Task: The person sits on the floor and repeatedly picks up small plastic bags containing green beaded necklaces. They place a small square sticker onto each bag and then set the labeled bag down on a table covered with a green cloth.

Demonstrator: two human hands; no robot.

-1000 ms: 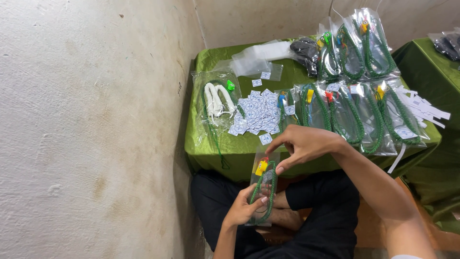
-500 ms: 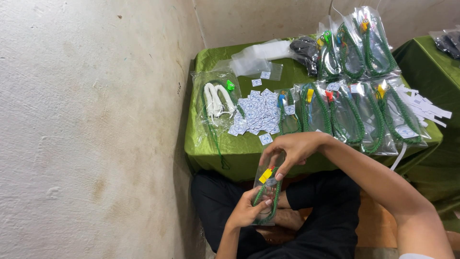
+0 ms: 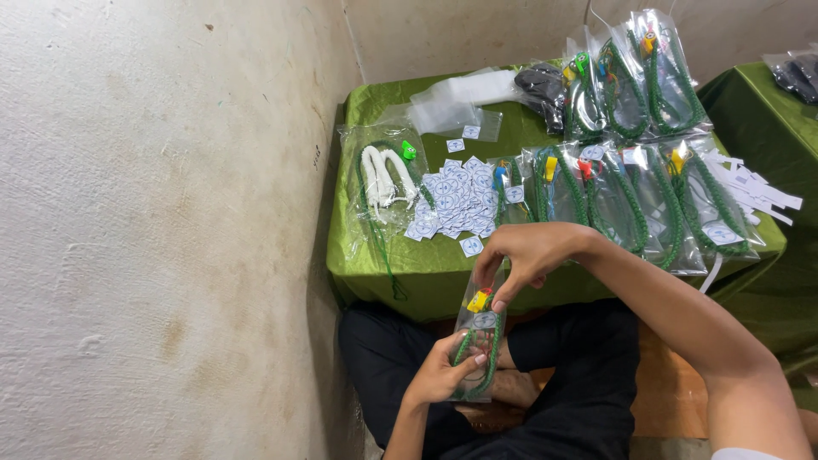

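My left hand grips the clear bag of green cord; my right hand, at twelve o'clock, has moved down to pinch its top.

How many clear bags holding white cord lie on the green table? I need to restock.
1. The clear plastic bag with coiled white cord lies at the green-clothed table's left end, beside the white paper tags. Others may be hidden under the green-cord bags.

The single head-worn camera is looking steeply down from close above the person's lap, facing forward over the fingers toward the green table just beyond them, with a plaster wall filling the left.
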